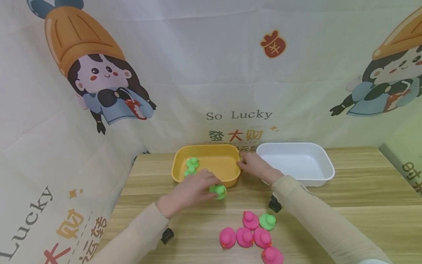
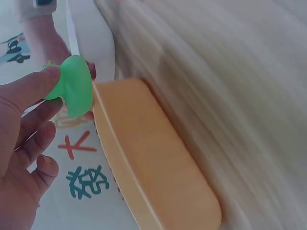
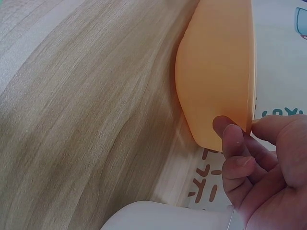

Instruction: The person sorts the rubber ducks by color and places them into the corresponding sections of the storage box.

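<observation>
Only the head view shows green ducks inside the tub.

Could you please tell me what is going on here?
A person's left hand holds a small green toy duck near an oblong yellow plastic tub, while the right hand grips that tub's rim. Two more green ducks are in the tub. Five pink ducks and another green duck sit on the wood-grain table, and an oblong white plastic tub stands nearby.

From above the tabletop, the head camera is looking forward and down toward the yellow tub; tilted sideways, both wrist cameras are looking closely from its near side, sharing its outer wall.
</observation>
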Demonstrator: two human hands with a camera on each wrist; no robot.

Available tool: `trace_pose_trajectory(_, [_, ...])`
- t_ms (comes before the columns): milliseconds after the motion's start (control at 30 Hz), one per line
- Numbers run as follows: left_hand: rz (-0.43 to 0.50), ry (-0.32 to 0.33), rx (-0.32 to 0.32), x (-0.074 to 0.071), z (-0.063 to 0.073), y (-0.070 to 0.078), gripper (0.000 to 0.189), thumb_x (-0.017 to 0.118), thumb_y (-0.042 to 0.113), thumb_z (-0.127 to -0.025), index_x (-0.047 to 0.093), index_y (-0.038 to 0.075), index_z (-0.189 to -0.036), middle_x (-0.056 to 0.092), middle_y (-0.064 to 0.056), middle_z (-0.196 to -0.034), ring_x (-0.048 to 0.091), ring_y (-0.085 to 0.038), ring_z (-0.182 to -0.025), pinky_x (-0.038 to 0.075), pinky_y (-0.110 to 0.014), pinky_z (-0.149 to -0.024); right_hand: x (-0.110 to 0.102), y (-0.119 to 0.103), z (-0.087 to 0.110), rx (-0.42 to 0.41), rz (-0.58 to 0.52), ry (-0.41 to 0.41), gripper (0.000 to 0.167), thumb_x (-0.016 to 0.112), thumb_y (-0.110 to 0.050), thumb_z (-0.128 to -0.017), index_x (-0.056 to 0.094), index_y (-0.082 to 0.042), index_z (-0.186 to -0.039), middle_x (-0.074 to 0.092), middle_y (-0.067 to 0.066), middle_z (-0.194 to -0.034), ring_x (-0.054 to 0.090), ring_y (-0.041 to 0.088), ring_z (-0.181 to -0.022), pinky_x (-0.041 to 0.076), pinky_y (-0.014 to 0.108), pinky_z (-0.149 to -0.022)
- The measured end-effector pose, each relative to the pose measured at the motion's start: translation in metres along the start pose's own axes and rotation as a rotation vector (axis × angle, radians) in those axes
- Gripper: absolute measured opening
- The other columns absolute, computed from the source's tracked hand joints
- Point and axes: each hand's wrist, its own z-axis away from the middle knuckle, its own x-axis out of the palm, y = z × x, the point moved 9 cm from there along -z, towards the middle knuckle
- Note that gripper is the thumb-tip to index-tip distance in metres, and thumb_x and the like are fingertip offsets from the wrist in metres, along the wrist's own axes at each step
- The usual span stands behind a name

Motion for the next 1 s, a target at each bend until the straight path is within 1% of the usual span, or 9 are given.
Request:
trace_pose_trajectory(100, [-0.004,0.021,-0.027,-0.006,-0.003,-0.008,0.028,0.08,0.024,-0.094,0.074,0.012,-0.118,0.073,0.001,-0.109,0.063,-0.017,-0.102,0.054,-0.032,-0.09,0.001,0.001,0.0,0.009,-0.008,-0.005,0.016,0.058,-0.015,-0.105,0.06,-0.002,-0.113,0.065,0.005,-0.073,0.057,0.014,-0.057,0.045,0.026,-0.054])
trace_pose_trajectory(233, [0.042,0.045,-0.104,-0.012,-0.005,-0.026,0.027,0.08,0.023,-0.094,0.074,0.011,-0.118,0.073,0.001,-0.111,0.063,-0.019,-0.107,0.053,-0.037,-0.096,0.003,0.002,0.001,0.029,-0.018,-0.021,0.016,0.058,-0.016,-0.106,0.06,-0.002,-0.113,0.065,0.006,-0.073,0.056,0.015,-0.057,0.044,0.026,-0.053])
trace_pose_trajectory(367, [0.087,0.097,-0.167,-0.018,-0.005,-0.044,0.027,0.081,0.02,-0.093,0.074,0.008,-0.116,0.072,-0.002,-0.109,0.063,-0.025,-0.104,0.053,-0.042,-0.093,0.003,0.001,0.001,0.022,-0.007,-0.021,0.014,0.057,-0.016,-0.106,0.059,-0.003,-0.11,0.067,0.007,-0.076,0.058,0.014,-0.057,0.046,0.026,-0.055])
trace_pose_trajectory(467, [0.092,0.139,-0.2,-0.021,-0.005,-0.059,0.028,0.081,0.019,-0.092,0.073,0.005,-0.115,0.073,-0.006,-0.108,0.065,-0.029,-0.105,0.053,-0.044,-0.093,0.003,0.001,0.001,0.015,0.0,-0.015,0.014,0.057,-0.016,-0.106,0.059,-0.003,-0.109,0.066,0.006,-0.075,0.058,0.014,-0.057,0.046,0.026,-0.055])
trace_pose_trajectory(567, [0.086,0.149,-0.262,-0.019,-0.005,-0.076,0.028,0.08,0.021,-0.093,0.073,0.006,-0.116,0.073,-0.007,-0.111,0.065,-0.029,-0.109,0.054,-0.046,-0.095,0.002,0.0,0.001,0.017,-0.007,-0.016,0.014,0.057,-0.016,-0.106,0.059,-0.002,-0.11,0.066,0.006,-0.074,0.057,0.014,-0.056,0.045,0.026,-0.054])
trace_pose_trajectory(700, [0.073,0.125,-0.34,-0.012,-0.006,-0.095,0.028,0.078,0.025,-0.096,0.073,0.008,-0.117,0.073,-0.006,-0.113,0.064,-0.027,-0.112,0.054,-0.046,-0.096,0.0,-0.002,0.002,0.015,-0.007,-0.016,0.014,0.057,-0.015,-0.105,0.059,-0.002,-0.11,0.066,0.006,-0.074,0.057,0.014,-0.057,0.045,0.026,-0.055])
trace_pose_trajectory(800, [0.064,0.115,-0.361,-0.007,-0.009,-0.104,0.028,0.078,0.026,-0.095,0.073,0.008,-0.116,0.073,-0.006,-0.111,0.064,-0.028,-0.111,0.054,-0.046,-0.095,0.0,-0.001,0.001,0.015,-0.001,-0.01,0.013,0.057,-0.014,-0.105,0.059,-0.002,-0.109,0.066,0.005,-0.074,0.058,0.014,-0.057,0.045,0.026,-0.055])
trace_pose_trajectory(900, [0.047,0.11,-0.376,-0.003,-0.011,-0.111,0.028,0.079,0.025,-0.094,0.073,0.008,-0.116,0.073,-0.006,-0.11,0.064,-0.028,-0.109,0.054,-0.046,-0.094,0.001,0.0,0.0,0.015,0.003,-0.007,0.016,0.057,-0.014,-0.105,0.06,-0.001,-0.113,0.066,0.005,-0.074,0.058,0.014,-0.057,0.046,0.026,-0.055])
trace_pose_trajectory(1000, [0.028,0.102,-0.394,0.002,-0.015,-0.118,0.029,0.079,0.025,-0.094,0.074,0.008,-0.116,0.074,-0.006,-0.11,0.064,-0.028,-0.11,0.053,-0.046,-0.096,0.002,0.001,-0.001,0.018,0.004,-0.008,0.02,0.057,-0.015,-0.106,0.06,0.0,-0.118,0.068,0.007,-0.076,0.059,0.014,-0.057,0.046,0.027,-0.054])
